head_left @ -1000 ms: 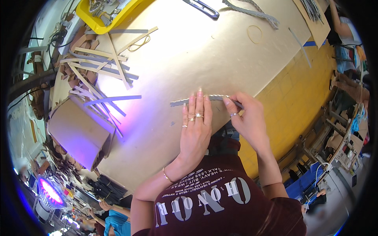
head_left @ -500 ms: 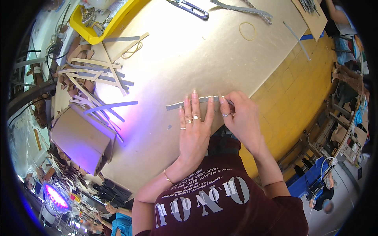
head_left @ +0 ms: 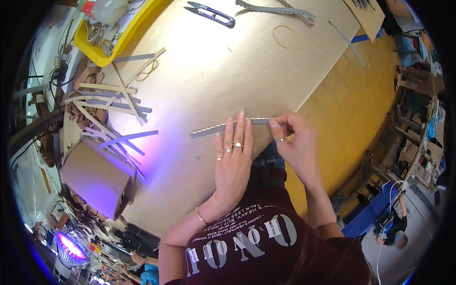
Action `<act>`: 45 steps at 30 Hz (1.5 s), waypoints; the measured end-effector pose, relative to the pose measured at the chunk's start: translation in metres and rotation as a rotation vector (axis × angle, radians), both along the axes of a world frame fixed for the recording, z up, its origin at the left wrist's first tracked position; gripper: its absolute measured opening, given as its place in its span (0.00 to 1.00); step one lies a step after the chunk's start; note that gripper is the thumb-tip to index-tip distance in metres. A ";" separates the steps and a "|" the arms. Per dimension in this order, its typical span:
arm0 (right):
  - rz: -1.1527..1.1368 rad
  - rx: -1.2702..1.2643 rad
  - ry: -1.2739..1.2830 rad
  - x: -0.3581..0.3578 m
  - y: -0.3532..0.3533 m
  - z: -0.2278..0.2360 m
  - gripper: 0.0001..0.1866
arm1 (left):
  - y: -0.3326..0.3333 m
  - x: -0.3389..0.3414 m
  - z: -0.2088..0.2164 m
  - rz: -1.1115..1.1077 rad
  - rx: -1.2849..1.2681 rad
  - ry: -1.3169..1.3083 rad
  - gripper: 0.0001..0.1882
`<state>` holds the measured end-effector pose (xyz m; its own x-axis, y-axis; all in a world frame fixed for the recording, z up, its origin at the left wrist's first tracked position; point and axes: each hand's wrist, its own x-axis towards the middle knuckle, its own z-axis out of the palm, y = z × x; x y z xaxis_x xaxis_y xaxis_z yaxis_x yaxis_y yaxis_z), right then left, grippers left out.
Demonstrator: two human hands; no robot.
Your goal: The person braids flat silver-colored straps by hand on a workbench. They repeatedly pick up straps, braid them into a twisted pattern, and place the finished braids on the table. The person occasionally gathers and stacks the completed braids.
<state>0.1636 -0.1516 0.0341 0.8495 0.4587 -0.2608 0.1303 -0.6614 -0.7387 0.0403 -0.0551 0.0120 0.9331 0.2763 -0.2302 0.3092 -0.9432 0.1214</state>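
A narrow grey strip [head_left: 212, 129] with a pale twisted cord along its far edge lies on the table in front of me. My left hand [head_left: 233, 166] rests flat across it, palm down, fingers stretched out and fairly close together. The strip's left end sticks out beyond those fingers. At its right end, near the table's edge, my right hand [head_left: 299, 145] pinches the strip between thumb and forefinger. The very tip is hidden in that pinch.
Loose grey and beige strips [head_left: 114, 102] are heaped at the left, beside a curved brown sheet [head_left: 95, 175]. Farther off are a yellow tray [head_left: 102, 59], thread snips [head_left: 211, 14], a rubber band [head_left: 283, 37] and braided strips [head_left: 278, 10]. A lit lamp [head_left: 71, 247] stands lower left.
The view has shifted, so things on the table appear farther left. My right hand has moved right along the strip, and more of the strip shows. My left fingers have drawn closer together.
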 end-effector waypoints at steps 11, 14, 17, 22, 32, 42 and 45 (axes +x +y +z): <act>0.002 0.004 -0.019 -0.001 -0.001 -0.005 0.08 | 0.002 0.004 0.005 -0.037 -0.032 0.036 0.32; -0.003 0.014 -0.029 -0.002 -0.001 -0.006 0.08 | 0.002 0.004 0.004 -0.037 -0.048 0.020 0.32; 0.010 0.017 -0.062 -0.004 -0.001 -0.007 0.08 | 0.001 0.006 0.004 -0.027 -0.046 -0.008 0.32; -0.094 0.071 -0.011 -0.005 -0.005 -0.010 0.07 | -0.004 0.010 0.005 -0.016 -0.022 -0.006 0.33; -0.154 0.119 0.068 -0.004 -0.011 -0.013 0.07 | -0.006 0.012 0.003 -0.027 0.016 -0.016 0.31; -0.170 0.100 -0.009 -0.011 -0.013 -0.024 0.06 | -0.014 0.015 -0.001 -0.024 0.128 -0.013 0.31; -0.318 0.226 0.016 -0.017 -0.017 -0.033 0.04 | -0.015 0.016 -0.001 -0.035 0.158 -0.004 0.32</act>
